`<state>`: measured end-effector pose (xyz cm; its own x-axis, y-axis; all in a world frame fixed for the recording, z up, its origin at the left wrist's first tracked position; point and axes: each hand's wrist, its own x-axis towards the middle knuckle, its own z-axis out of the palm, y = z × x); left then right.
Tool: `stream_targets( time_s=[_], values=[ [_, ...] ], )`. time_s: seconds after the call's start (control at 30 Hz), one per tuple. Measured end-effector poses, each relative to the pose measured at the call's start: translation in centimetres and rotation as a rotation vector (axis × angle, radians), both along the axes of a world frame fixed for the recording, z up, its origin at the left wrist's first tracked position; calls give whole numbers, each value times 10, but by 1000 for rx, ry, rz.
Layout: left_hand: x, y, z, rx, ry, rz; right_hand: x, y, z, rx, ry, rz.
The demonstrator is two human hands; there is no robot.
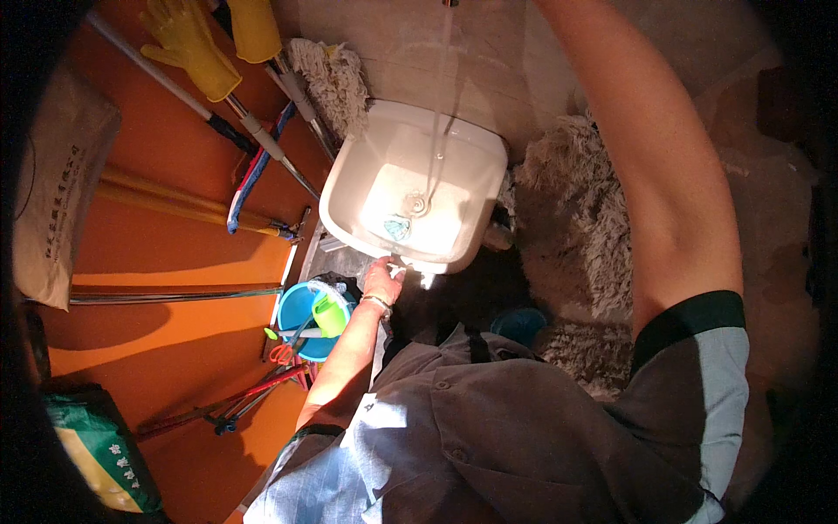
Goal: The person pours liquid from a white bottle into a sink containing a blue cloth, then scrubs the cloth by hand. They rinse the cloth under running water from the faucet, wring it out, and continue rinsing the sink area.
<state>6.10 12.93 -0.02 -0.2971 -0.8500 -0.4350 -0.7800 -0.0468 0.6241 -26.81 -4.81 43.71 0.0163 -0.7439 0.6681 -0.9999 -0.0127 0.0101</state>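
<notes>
My left hand [383, 281] is at the near rim of a white ceramic mop sink [340, 219], its fingers curled on the edge. A small white patch shows by the fingertips; I cannot tell what it is. My right arm reaches up past the top of the view, and its hand is out of view. A thin stream of water [440, 124] falls from a spout [450, 2] at the top edge into the sink. On the sink's bottom, near the drain [417, 204], lies a small pale-blue crumpled piece [397, 227], perhaps a cloth.
Left of the sink stands a blue bucket [288, 308] holding a green watering can [330, 316], with orange-handled scissors [281, 354] beside it. Mop poles [262, 134], yellow rubber gloves [190, 59] and a brush [258, 173] line the orange wall. Mop heads [334, 75] [582, 177] flank the sink.
</notes>
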Motion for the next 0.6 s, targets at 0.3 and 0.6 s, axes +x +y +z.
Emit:
stream_targets(
  time_s=[0.3,0.6],
  values=[
    [1,2,-9,19,15,-21,3,4,4,32,-44,-1],
    [-3,0,4,39,15,-22,2,3,5,11,-44,6]
  ],
)
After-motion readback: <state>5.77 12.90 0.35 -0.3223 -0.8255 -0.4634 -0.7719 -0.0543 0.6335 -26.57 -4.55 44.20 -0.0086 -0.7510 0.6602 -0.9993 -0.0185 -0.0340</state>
